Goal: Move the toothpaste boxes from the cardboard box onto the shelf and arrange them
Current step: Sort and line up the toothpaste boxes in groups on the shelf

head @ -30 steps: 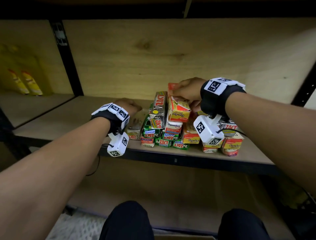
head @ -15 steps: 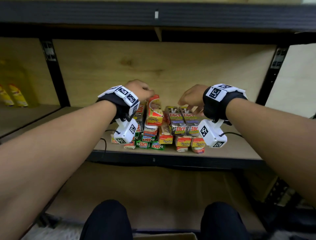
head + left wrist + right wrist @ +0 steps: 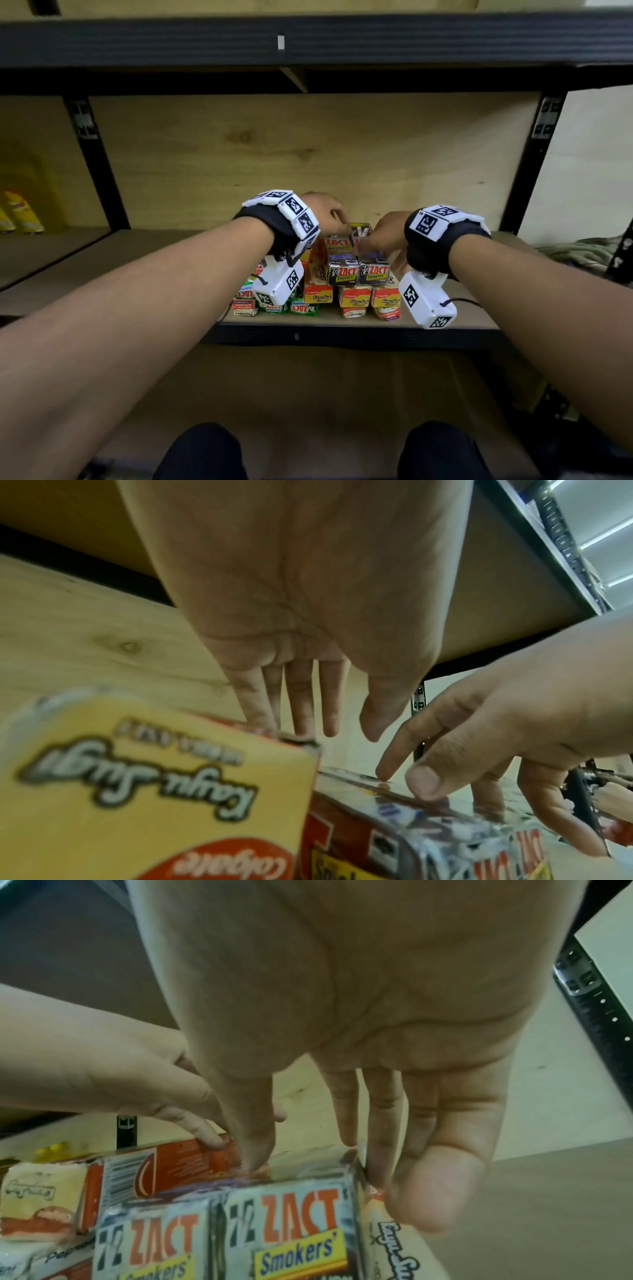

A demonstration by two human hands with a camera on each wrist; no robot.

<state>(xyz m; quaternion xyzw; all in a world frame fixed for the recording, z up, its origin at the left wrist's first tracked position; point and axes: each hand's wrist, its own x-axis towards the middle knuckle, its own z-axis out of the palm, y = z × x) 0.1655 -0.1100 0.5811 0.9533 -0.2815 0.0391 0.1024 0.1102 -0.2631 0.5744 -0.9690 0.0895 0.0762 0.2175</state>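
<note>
Stacked toothpaste boxes (image 3: 342, 291) on the wooden shelf (image 3: 472, 315), directly beneath both hands. Left hand (image 3: 325, 212) open, straight fingertips touching a red box (image 3: 192, 1156) on top. Right hand (image 3: 383, 233) open, fingers resting on and beside the ZACT boxes (image 3: 287, 1229).

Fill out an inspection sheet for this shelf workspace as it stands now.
Surface: wooden shelf board, black front edge, wooden back panel.
Job's things: toothpaste boxes stacked in rows near the front; two ZACT Smokers boxes on top. Cardboard box: not seen.
Clutter: yellow bottles on the neighbouring bay.
Hands: left hand fingertips touch a Kayu Sugi box top; right hand fingers straight, touching the ZACT top and side.
Cables: black cable from the right wrist camera.
Surroundings: black uprights, shelf above, person's knees below.
</note>
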